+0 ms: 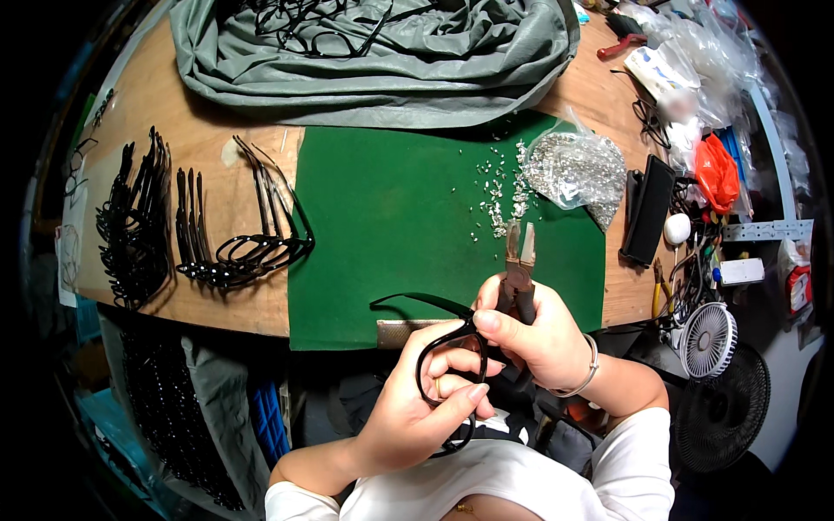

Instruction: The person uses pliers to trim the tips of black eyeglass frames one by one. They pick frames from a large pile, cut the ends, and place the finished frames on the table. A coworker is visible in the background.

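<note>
My left hand (430, 399) grips a black eyeglass frame (420, 365), its fingers curled round the rim and one temple stretching up over the mat. My right hand (543, 334) is closed on pliers (521, 265) with dark handles and jaws pointing away from me, while its thumb presses the frame near the hinge. Beyond the jaws, small silvery pieces (495, 208) lie scattered on the green mat (382, 200), beside a clear plastic bag (569, 169) full of similar pieces.
Black frames are piled at the left (130, 243) and beside them (243, 252). A grey cloth (373, 100) with more frames sits at the back. On the right are a black case (643, 208), yellow-handled tool (660, 286), white fan (708, 339), plastic bags and cables.
</note>
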Available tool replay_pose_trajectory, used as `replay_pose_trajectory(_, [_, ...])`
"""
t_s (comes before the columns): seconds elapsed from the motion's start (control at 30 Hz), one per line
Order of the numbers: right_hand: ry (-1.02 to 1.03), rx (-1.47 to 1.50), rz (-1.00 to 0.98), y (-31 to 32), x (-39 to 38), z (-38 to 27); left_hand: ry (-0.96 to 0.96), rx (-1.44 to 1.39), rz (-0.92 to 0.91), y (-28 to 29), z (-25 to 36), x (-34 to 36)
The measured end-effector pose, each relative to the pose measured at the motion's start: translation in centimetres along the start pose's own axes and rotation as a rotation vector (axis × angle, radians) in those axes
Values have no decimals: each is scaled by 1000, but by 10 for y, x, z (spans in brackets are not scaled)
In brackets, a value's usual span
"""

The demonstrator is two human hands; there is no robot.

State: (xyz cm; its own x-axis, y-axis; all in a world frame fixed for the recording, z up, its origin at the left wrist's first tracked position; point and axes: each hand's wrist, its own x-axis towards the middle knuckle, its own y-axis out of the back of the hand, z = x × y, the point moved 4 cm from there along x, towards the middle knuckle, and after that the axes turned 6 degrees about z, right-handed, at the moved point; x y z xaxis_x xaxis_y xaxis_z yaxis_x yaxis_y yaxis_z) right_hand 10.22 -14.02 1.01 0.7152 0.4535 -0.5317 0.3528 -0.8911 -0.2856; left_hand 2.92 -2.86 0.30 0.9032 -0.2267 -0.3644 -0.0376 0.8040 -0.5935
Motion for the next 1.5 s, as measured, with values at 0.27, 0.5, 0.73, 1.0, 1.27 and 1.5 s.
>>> replay_pose_trajectory(0.27, [-97, -10, -33, -4, 3, 5, 13, -50, -10, 4, 3, -4])
replay_pose_trajectory(0.5, [-108, -615, -283, 21, -15, -3, 210, -127, 6, 17, 14, -16])
replay_pose_trajectory(0.73, [-208, -876, -533, 4, -17, -15, 235, -87, -22, 20, 14, -18])
replay_pose_trajectory(1.0, [27, -1010, -477, 3, -13, -20, 227, -40, -43, 17, 9, -18])
replay_pose_trajectory(1.27, [196, -1219, -239, 14, -13, -5, 204, -20, 8, 5, 4, -12])
replay_pose_trajectory(1.5, [-46, -839, -548, 33, -19, -11, 217, -49, -44, -1, 9, -13])
